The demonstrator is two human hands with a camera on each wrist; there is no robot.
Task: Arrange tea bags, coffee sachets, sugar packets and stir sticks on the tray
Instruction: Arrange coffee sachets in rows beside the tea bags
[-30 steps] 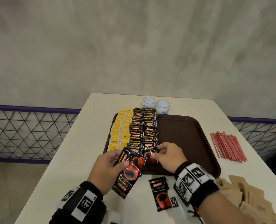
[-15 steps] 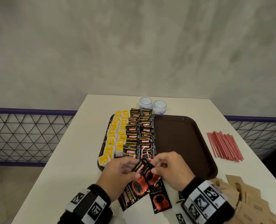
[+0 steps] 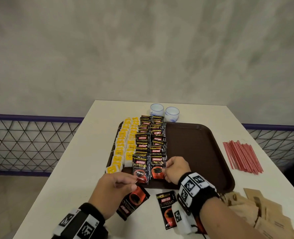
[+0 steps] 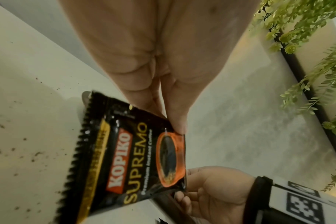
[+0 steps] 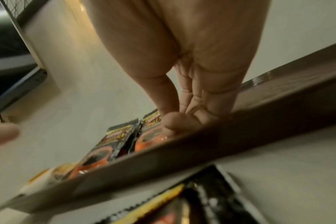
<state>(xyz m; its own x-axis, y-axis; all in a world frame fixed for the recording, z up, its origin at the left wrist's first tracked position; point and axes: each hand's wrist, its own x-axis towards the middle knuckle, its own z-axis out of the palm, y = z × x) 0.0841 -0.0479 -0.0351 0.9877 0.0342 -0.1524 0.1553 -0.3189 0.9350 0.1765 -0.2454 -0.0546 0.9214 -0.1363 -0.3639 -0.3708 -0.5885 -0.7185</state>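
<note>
— White table (image 3: 84, 152) before a grey wall carries the brown tray (image 3: 194, 152). What lies on it?

— Yellow tea bags (image 3: 124, 145) in two rows at the left side, two rows of black coffee sachets (image 3: 151, 135) beside them.

— And the hands?

— Left hand (image 3: 115, 187) holds a spare sachet (image 3: 132, 204) under the palm and pinches the nearest sachet (image 3: 141, 168) on the tray. Right hand (image 3: 175, 168) pinches the neighbouring sachet (image 3: 157, 167) at its edge.

— What is outside the tray?

— One sachet (image 3: 167, 207) on the table near the right wrist, red stir sticks (image 3: 241, 156) and brown sugar packets (image 3: 263, 209) at right, two cups (image 3: 164, 112) behind.
</note>
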